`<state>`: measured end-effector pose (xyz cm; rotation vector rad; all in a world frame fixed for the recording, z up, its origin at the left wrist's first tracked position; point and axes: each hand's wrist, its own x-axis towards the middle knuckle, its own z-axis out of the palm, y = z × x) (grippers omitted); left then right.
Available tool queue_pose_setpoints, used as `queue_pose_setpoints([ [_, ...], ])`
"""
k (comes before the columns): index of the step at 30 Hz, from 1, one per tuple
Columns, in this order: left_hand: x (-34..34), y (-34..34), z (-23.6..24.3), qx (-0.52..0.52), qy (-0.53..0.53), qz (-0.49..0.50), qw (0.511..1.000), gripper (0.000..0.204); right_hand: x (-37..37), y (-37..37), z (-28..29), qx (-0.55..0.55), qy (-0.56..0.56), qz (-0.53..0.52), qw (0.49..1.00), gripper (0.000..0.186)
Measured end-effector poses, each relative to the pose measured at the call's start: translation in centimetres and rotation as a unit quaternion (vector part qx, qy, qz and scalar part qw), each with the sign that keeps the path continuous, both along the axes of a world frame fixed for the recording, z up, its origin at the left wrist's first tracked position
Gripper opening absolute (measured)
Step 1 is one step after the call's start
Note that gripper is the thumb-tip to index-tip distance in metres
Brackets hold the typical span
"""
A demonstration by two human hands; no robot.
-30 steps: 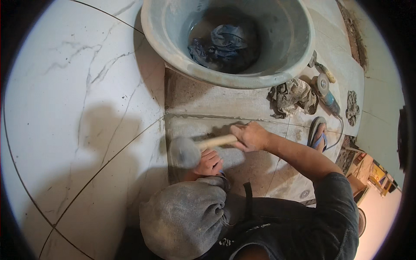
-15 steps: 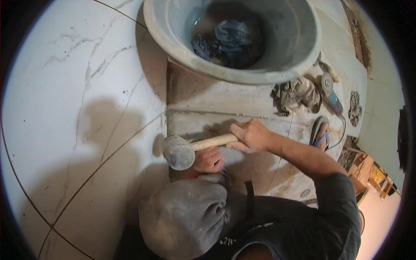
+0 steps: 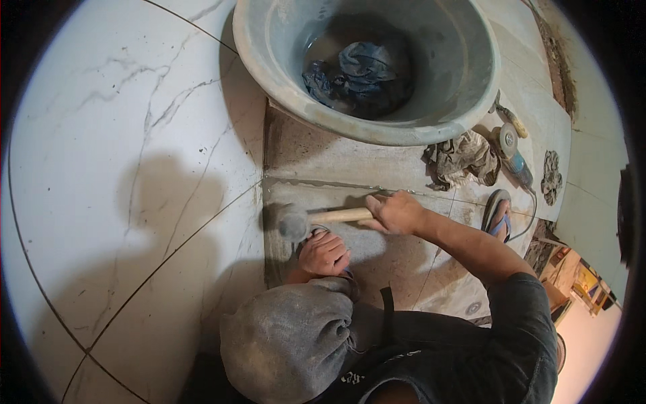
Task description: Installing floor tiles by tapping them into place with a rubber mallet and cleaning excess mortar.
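Note:
My right hand (image 3: 397, 212) is wrapped round the pale wooden handle of a mallet (image 3: 343, 215). Blurred by motion, the mallet's grey head is just above and to the left of my left hand (image 3: 324, 254). That left hand is a closed fist low over the dusty grey floor tile. A thin dark curved piece shows at the fist's far side, but what the fingers grip is hidden. Beneath the mallet, the grey tile (image 3: 397, 259) meets white veined tile (image 3: 87, 155) along a straight edge.
A large grey basin (image 3: 464, 74) with dark water and a soaked cloth (image 3: 367, 64) stands beyond my hands. To its right lie a crumpled rag (image 3: 464, 161) and a corded angle grinder (image 3: 515, 158). A sandalled foot (image 3: 499, 217) is nearby. Rounded grey fabric (image 3: 286, 337) fills the lower middle.
The mallet head has dropped away from the camera and shifted slightly right, uncovering more of my left fist. My right hand keeps its grip. The whole view has shifted slightly.

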<state>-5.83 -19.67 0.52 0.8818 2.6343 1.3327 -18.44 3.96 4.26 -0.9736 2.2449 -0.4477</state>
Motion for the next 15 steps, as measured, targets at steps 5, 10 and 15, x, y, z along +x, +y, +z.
queue_pose_setpoints([
  [5, 0.4, -0.7, -0.8, -0.022, 0.095, -0.049, 0.994, 0.015, -0.2, -0.8, 0.5, -0.184, 0.034, 0.061, 0.980, 0.049],
  [10, 0.1, -0.2, -0.4, -0.003, -0.007, 0.005, 1.000, 0.013, -0.3, -0.4, 0.2, -0.079, 0.035, -0.013, 0.996, 0.046],
  [15, 0.0, -0.5, -0.8, -0.012, 0.092, -0.025, 0.995, 0.016, -0.7, -0.1, 0.2, -0.126, 0.008, 0.023, 0.992, 0.046],
])
